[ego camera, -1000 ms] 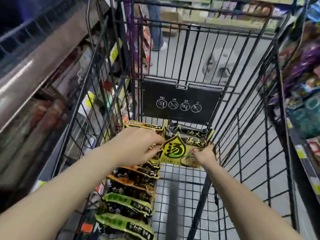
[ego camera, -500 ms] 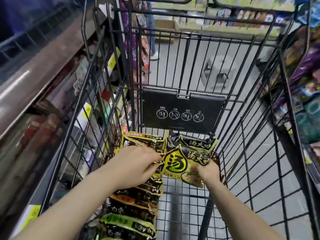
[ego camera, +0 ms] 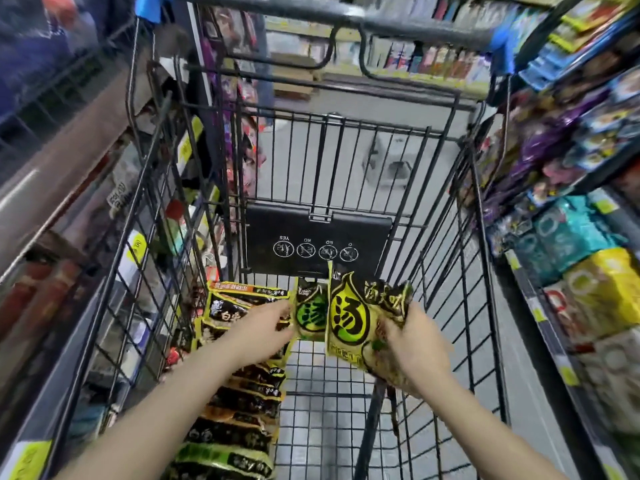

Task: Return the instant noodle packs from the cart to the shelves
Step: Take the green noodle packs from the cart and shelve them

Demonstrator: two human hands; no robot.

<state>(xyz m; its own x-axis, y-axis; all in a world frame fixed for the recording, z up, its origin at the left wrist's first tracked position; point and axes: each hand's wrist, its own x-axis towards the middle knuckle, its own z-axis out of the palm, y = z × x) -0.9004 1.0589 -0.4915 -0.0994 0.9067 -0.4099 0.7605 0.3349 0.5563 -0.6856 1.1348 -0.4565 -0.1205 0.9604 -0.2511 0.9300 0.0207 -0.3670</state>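
Motion blur smears the shelf goods [ego camera: 568,161]; the right hand [ego camera: 412,344] hides the raised noodle pack's [ego camera: 360,313] lower corner.

Single head view, looking forward-down into cart [ego camera: 460,306], close above hands.

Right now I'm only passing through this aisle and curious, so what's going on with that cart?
A person is taking instant noodle packs out of a wire shopping cart standing between stocked shelves. The right hand grips a yellow-green pack and holds it up above the cart floor. The left hand is at a second green pack beside it. A row of dark packs lies along the cart's left side. None has reached a shelf yet.
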